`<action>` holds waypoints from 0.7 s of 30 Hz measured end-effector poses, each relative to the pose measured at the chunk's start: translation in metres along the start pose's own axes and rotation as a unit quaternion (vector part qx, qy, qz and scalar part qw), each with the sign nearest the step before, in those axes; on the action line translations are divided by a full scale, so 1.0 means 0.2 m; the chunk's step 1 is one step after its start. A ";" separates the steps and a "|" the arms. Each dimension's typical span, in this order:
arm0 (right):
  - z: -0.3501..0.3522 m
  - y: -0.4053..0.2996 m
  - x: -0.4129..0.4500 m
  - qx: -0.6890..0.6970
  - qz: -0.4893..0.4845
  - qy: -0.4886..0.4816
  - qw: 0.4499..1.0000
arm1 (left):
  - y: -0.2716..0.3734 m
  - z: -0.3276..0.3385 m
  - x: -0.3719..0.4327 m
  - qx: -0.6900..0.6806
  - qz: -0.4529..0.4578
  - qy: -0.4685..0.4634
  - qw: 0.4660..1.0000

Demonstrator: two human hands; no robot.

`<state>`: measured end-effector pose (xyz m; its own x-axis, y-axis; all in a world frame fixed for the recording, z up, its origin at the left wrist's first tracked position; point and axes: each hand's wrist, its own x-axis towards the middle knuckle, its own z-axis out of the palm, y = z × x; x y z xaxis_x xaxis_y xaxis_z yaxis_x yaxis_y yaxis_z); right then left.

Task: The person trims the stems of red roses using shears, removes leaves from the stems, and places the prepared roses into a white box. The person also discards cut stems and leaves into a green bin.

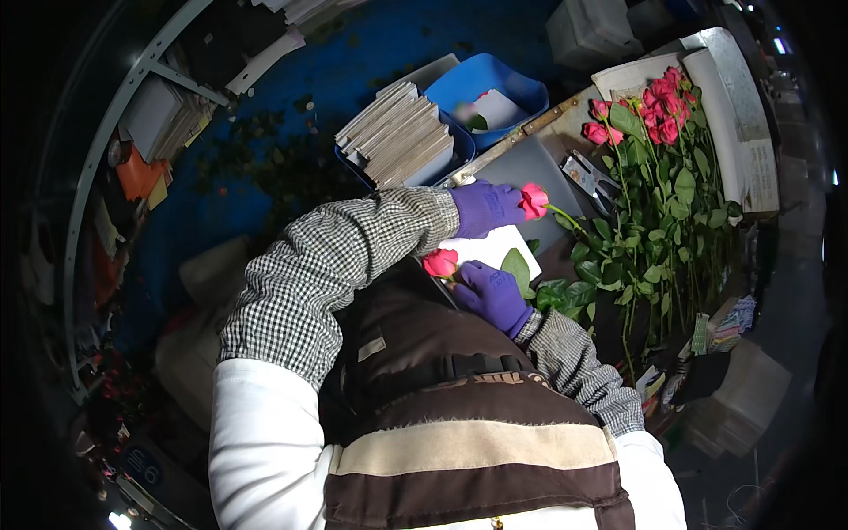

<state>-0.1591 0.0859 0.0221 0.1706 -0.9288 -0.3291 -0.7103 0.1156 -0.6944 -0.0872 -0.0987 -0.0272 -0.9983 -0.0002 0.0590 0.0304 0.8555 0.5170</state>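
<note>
My left hand [489, 209], in a purple glove, reaches across a grey surface, its fingertips against the bloom of a pink rose [533, 201]; whether they grip it is hidden. That rose's stem runs right towards the pile. Closer to my body, my right hand [493, 298], also purple-gloved, has its fingers closed at the base of another pink rose [440, 263], whose bloom points left. Between the hands lies a white card or sheet [493, 246], partly covered by a green leaf [515, 267]. Silver-coloured hand shears [589, 179] rest beyond, beside the pile of long-stemmed roses [669, 199].
Beyond my left arm, a blue bin holds stacked cardboard sheets [397, 136]; another blue bin [487, 73] stands next to it. A metal shelf frame [109, 146] rises at left. Fallen leaves [265, 156] litter the blue floor. Translucent containers [739, 397] stand at right.
</note>
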 end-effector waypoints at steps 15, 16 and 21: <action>-0.49 0.16 -0.08 -0.110 0.075 0.296 0.946 | 0.27 -0.27 -0.14 0.075 -0.031 -0.280 0.957; -0.52 0.29 -0.11 -0.207 0.134 0.278 0.929 | 0.27 -0.27 -0.13 0.085 -0.026 -0.286 0.954; -0.58 0.63 -0.25 -0.453 0.181 0.090 0.868 | 0.30 -0.25 -0.10 0.122 -0.019 -0.288 0.950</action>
<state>-0.3363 0.1070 0.0244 -0.2270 -0.9389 -0.2586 -0.9547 0.1621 0.2497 -0.0627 -0.0736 0.0449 -0.8628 0.1888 -0.4689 0.0503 0.9551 0.2921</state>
